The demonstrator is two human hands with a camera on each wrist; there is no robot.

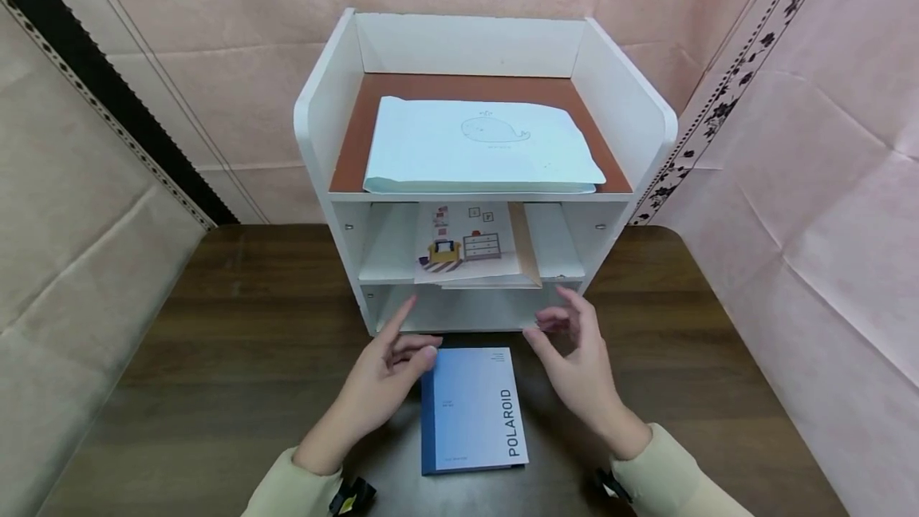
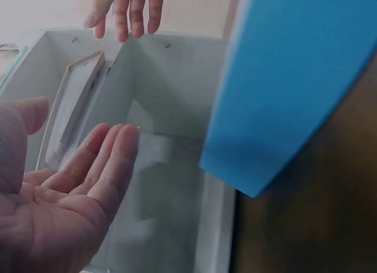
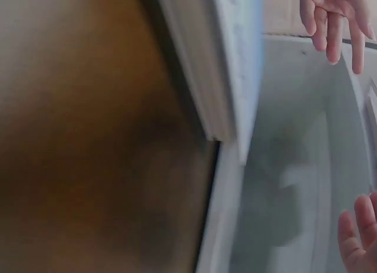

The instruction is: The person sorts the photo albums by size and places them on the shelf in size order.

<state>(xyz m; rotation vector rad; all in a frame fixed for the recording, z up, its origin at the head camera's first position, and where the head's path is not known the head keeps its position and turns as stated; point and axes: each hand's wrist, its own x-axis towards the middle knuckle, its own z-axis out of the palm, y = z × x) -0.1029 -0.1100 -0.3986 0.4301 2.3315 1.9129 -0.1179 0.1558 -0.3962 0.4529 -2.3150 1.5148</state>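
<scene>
A blue book marked POLAROID lies on the brown table in front of a white shelf unit. My left hand hovers by the book's upper left corner, index finger extended toward the shelf; in the left wrist view its fingers are loosely spread with nothing in them. On the other side, my right hand hovers right of the book, fingers loosely bent and holding nothing, near the bottom compartment's front edge. In the right wrist view the book's page edges face the camera.
On the unit's brown top lies a pale blue packet with a whale drawing. The middle shelf holds a flat printed picture with a tan edge, jutting slightly past the front. Pink cloth hangs behind and beside the wooden table.
</scene>
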